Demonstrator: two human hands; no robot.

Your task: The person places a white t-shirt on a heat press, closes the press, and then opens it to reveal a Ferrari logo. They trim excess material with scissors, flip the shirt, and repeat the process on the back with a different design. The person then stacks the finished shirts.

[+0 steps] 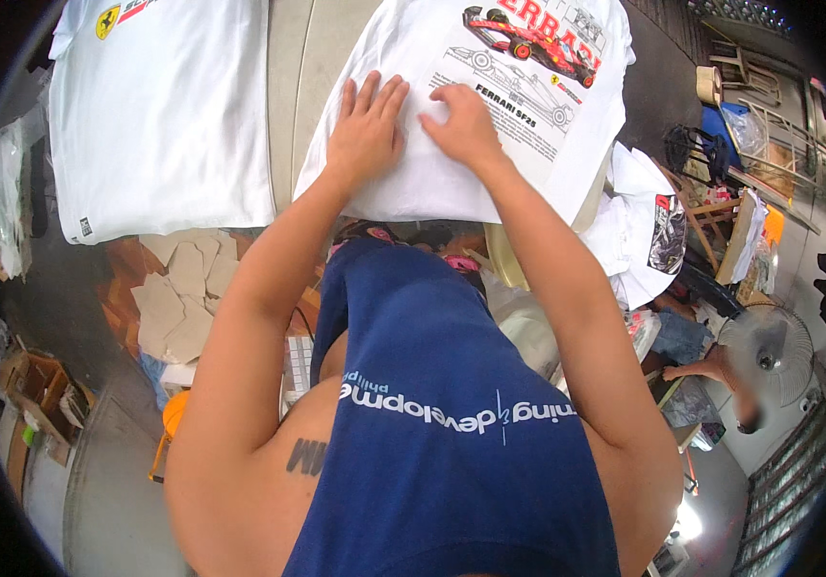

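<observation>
Printed white shirt [528,130] on worktop [288,106], toward one o'clock. Left hand [365,130] flat on it, fingers extended; right hand [463,120] curled, can't tell if pinching. Looks like smoothing step; next move calls for light palms.

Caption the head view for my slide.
Left hand and right hand on a car-print shirt, second shirt to its left.
</observation>
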